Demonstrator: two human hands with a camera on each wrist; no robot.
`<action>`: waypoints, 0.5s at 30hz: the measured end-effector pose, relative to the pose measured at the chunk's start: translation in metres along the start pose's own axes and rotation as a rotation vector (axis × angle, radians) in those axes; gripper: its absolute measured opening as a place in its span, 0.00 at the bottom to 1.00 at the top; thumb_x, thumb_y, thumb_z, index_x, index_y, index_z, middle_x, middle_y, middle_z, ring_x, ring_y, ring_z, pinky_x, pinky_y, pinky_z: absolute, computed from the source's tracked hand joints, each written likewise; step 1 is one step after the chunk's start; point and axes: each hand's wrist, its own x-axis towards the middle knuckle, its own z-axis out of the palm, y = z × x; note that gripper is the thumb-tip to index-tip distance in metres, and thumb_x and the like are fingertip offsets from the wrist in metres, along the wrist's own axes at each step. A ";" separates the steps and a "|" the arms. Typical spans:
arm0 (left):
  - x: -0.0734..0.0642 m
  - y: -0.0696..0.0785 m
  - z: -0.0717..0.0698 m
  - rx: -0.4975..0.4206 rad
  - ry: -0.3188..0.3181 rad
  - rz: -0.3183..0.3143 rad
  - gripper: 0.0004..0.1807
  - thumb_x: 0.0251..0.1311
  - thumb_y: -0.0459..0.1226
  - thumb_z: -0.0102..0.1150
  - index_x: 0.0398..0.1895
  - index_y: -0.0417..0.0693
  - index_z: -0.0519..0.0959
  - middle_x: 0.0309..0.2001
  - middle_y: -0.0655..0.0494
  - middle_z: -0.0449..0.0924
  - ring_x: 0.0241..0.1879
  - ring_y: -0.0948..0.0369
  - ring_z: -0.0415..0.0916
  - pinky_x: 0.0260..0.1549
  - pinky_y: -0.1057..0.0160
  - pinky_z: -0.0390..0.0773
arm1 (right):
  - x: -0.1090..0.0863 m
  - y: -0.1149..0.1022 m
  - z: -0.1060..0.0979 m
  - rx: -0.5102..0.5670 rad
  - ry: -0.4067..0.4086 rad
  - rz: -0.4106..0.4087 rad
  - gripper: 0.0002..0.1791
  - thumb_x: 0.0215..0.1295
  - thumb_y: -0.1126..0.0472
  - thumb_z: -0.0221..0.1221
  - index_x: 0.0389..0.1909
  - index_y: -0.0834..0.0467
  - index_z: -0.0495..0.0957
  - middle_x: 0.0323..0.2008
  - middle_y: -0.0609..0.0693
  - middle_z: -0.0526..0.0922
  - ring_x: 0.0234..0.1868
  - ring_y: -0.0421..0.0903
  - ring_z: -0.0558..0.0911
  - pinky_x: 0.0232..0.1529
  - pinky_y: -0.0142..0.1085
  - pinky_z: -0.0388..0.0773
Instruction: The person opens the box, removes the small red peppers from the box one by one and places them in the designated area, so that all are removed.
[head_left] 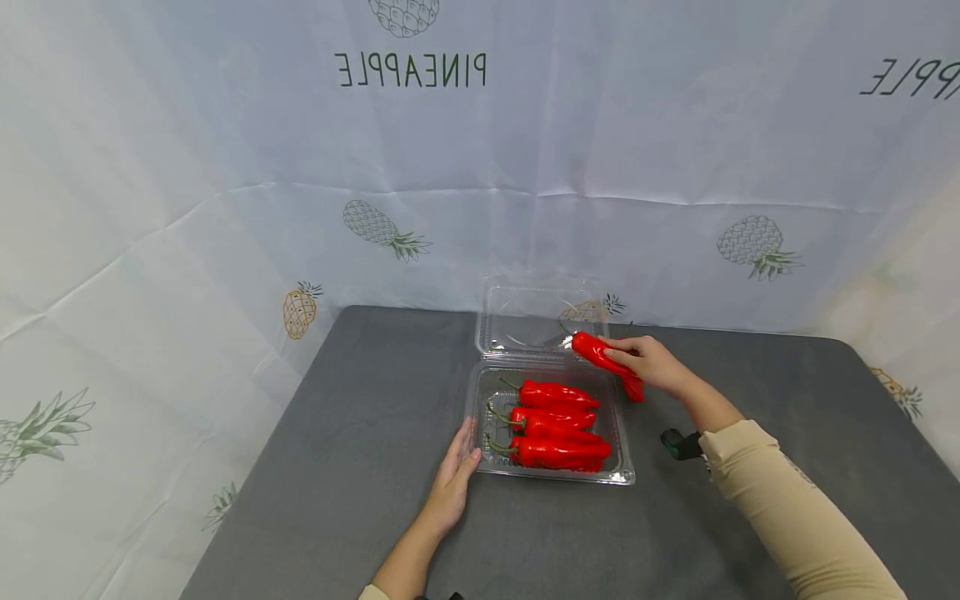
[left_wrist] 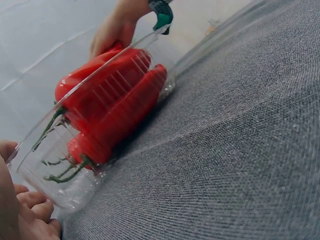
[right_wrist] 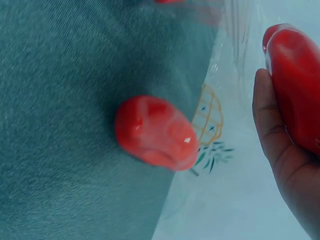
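Note:
A clear plastic clamshell box (head_left: 626, 477) lies on the table with its lid folded back. Several red peppers (head_left: 558, 452) lie side by side in it, green stems toward the left. My left hand (head_left: 450, 479) holds the box's left edge near the front corner, fingers along the wall; in the left wrist view bent fingers (left_wrist: 37, 207) show beside it. Above the box's back right corner, my right hand (head_left: 651, 363) grips one red pepper (right_wrist: 297, 90) between thumb and fingers. Below that hand, another red pepper (right_wrist: 155, 132) rests on the table, right of the box.
The open lid (head_left: 540, 321) stands at the table's back edge, close to the hanging pineapple-print cloth (head_left: 637, 150). Grey fabric covers the table (head_left: 360, 400). A dark band (head_left: 678, 444) is at the right wrist.

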 end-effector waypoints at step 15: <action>0.000 0.001 0.000 -0.009 -0.003 -0.010 0.31 0.70 0.34 0.39 0.71 0.32 0.43 0.72 0.35 0.43 0.72 0.43 0.39 0.58 0.85 0.50 | -0.007 0.034 -0.018 0.042 0.137 0.119 0.31 0.70 0.45 0.46 0.67 0.60 0.60 0.47 0.66 0.74 0.33 0.48 0.68 0.28 0.33 0.67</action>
